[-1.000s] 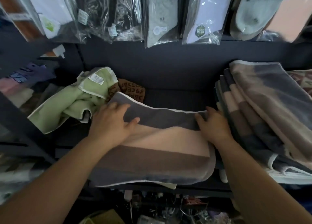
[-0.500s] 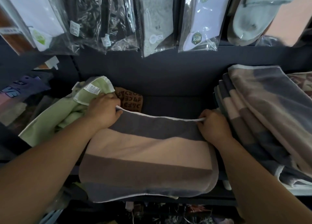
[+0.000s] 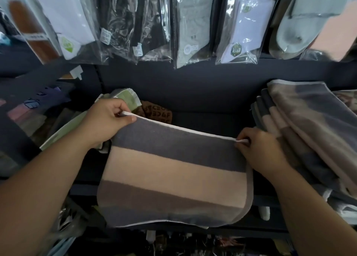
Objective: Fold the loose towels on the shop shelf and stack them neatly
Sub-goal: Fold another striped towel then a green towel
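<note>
On the shelf (image 3: pixel 202 118), striped towel (image 3: pixel 173 170) lies lengthwise left-right.

- Mid-frame on the dark shop shelf (image 3: pixel 202 118) lies the folded grey-and-beige striped towel (image 3: pixel 173 170), its near edge overhanging.
- At its far corners: left hand (image 3: pixel 104 120), right hand (image 3: pixel 258 147).
- Behind it, centre-left: crumpled green towel (image 3: pixel 125 98), brown lettered cloth (image 3: pixel 160 112).
- At right: stack of folded striped towels (image 3: pixel 309 130).
- Along the top: clear-bagged socks (image 3: pixel 193 24).
</note>
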`<state>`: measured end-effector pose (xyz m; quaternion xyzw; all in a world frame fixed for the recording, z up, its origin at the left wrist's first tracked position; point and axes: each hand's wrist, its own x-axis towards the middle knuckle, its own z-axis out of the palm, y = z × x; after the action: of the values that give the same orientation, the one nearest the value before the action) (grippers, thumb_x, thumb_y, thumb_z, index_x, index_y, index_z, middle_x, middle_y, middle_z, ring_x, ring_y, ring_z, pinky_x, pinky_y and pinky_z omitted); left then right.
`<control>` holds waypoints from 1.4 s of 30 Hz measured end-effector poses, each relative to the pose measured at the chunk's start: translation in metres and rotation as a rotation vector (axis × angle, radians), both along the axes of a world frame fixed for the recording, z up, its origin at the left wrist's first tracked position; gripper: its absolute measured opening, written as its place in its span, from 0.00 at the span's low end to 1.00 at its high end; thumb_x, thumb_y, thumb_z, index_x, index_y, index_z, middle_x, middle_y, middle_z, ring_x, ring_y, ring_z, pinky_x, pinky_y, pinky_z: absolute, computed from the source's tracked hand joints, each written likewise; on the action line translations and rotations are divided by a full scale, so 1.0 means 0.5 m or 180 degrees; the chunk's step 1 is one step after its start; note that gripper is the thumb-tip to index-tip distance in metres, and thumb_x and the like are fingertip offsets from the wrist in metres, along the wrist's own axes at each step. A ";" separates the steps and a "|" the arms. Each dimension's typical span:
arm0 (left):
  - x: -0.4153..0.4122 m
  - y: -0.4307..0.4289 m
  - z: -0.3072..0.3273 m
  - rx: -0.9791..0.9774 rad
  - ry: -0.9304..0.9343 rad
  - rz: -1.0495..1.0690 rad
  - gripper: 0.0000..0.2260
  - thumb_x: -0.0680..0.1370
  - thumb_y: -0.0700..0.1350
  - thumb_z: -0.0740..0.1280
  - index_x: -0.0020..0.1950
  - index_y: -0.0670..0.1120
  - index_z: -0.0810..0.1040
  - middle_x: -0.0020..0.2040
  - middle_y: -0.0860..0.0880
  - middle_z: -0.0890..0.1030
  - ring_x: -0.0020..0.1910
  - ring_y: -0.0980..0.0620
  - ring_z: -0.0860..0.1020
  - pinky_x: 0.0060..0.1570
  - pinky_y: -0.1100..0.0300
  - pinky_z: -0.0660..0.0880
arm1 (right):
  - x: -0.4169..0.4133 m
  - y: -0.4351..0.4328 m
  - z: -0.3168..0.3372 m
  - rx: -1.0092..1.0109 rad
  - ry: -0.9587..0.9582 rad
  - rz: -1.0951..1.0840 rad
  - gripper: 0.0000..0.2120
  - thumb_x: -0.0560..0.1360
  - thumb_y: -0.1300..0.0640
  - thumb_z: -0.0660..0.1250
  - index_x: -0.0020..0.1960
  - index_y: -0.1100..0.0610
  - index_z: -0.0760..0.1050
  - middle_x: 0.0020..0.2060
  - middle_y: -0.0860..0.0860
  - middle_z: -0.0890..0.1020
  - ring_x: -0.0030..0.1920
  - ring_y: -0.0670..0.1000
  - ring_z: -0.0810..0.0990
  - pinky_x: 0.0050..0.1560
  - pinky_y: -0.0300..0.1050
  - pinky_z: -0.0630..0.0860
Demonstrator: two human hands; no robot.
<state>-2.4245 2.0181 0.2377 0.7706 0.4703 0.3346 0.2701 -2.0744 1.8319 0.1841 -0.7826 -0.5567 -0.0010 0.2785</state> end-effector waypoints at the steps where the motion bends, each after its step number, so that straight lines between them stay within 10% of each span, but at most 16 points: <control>1: -0.011 -0.008 0.007 -0.0044 -0.0162 -0.0043 0.08 0.74 0.40 0.76 0.39 0.48 0.81 0.36 0.50 0.84 0.36 0.57 0.80 0.40 0.60 0.73 | -0.006 -0.019 0.018 0.0100 0.0019 0.0015 0.08 0.71 0.60 0.77 0.40 0.51 0.79 0.35 0.47 0.81 0.36 0.49 0.79 0.39 0.45 0.73; 9: -0.087 -0.067 0.058 -0.0939 -0.1281 -0.1019 0.15 0.64 0.55 0.82 0.35 0.50 0.78 0.32 0.52 0.81 0.32 0.59 0.77 0.33 0.68 0.74 | -0.039 -0.137 0.159 0.0275 0.0412 0.0075 0.10 0.73 0.55 0.77 0.52 0.46 0.83 0.41 0.44 0.83 0.42 0.46 0.80 0.41 0.43 0.73; 12: -0.077 -0.040 0.045 -0.0398 -0.0114 -0.0545 0.09 0.73 0.38 0.77 0.44 0.49 0.80 0.35 0.50 0.84 0.36 0.54 0.80 0.39 0.62 0.75 | -0.031 -0.118 0.163 -0.0259 -0.0009 0.0052 0.03 0.74 0.55 0.76 0.43 0.48 0.83 0.41 0.49 0.84 0.45 0.52 0.82 0.44 0.43 0.72; 16: -0.053 -0.019 0.015 0.0238 0.1122 -0.0167 0.11 0.75 0.44 0.77 0.56 0.53 0.84 0.47 0.49 0.85 0.47 0.51 0.81 0.51 0.57 0.76 | -0.031 -0.067 0.131 -0.0587 -0.0003 0.0042 0.09 0.77 0.53 0.73 0.39 0.45 0.78 0.36 0.46 0.79 0.37 0.49 0.78 0.43 0.47 0.73; 21: -0.032 0.001 -0.005 0.0281 0.1899 0.0289 0.06 0.77 0.49 0.74 0.41 0.52 0.81 0.38 0.50 0.82 0.38 0.50 0.78 0.39 0.58 0.70 | -0.039 -0.014 0.096 -0.0621 0.1307 -0.0276 0.06 0.82 0.57 0.64 0.49 0.58 0.78 0.34 0.57 0.80 0.24 0.52 0.81 0.24 0.43 0.77; 26: 0.004 0.011 -0.021 -0.1183 0.0466 0.0533 0.05 0.83 0.43 0.65 0.57 0.44 0.76 0.39 0.42 0.78 0.22 0.50 0.77 0.20 0.63 0.68 | -0.035 0.026 0.068 -0.0324 0.2553 -0.0561 0.06 0.84 0.59 0.60 0.51 0.58 0.74 0.37 0.61 0.78 0.29 0.58 0.84 0.25 0.47 0.81; 30: 0.033 0.025 -0.006 -0.1472 -0.0261 0.0602 0.16 0.85 0.42 0.61 0.73 0.44 0.68 0.51 0.36 0.79 0.30 0.42 0.84 0.25 0.54 0.80 | -0.022 0.061 0.060 -0.0066 0.2645 -0.0514 0.08 0.84 0.59 0.59 0.48 0.54 0.73 0.42 0.59 0.77 0.39 0.63 0.86 0.36 0.58 0.83; 35: 0.081 0.038 0.029 -0.1050 -0.0624 0.0591 0.05 0.84 0.42 0.62 0.52 0.49 0.75 0.54 0.35 0.81 0.44 0.36 0.85 0.51 0.40 0.82 | 0.006 0.112 0.076 0.0408 0.2362 -0.0591 0.09 0.82 0.59 0.61 0.44 0.52 0.75 0.44 0.61 0.82 0.39 0.59 0.86 0.44 0.64 0.83; 42: 0.109 0.083 0.056 -0.0325 -0.1140 0.0463 0.06 0.83 0.41 0.64 0.47 0.49 0.74 0.46 0.46 0.81 0.47 0.46 0.86 0.52 0.50 0.81 | 0.036 0.150 0.114 0.1035 0.1711 -0.0505 0.05 0.79 0.53 0.63 0.47 0.52 0.76 0.44 0.52 0.85 0.49 0.55 0.84 0.55 0.56 0.79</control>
<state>-2.3698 2.0596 0.2657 0.6481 0.4855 0.4607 0.3633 -2.0562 1.9071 0.2410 -0.7411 -0.3931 0.0950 0.5360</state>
